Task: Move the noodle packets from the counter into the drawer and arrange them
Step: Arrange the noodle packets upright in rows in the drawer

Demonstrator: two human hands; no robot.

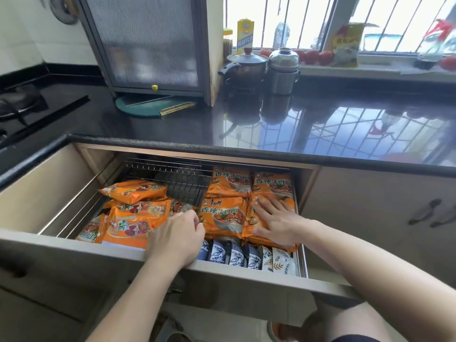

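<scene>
Over the open drawer [74,245], the right hand [276,222] lies flat, fingers straight and spread, on the near-right packet [271,233] of four in two neat rows. The left hand [176,236], fingers curled, pinches a packet edge [182,208] beside about five jumbled packets [138,213]. Six bowls [232,253] stand along the front

Both bare forearms stretched forward and down, converging from the lower edge of the view. Left hand [176,239] turned palm down, knuckles up, fingers curled inward at the tips; whether anything is pinched, impossible to tell. Right hand [277,219] flat, palm down, fingers straight and spread a little, thumb out to the side. Hands apart, left slightly nearer the body. Bare knee visible below the right forearm.
</scene>
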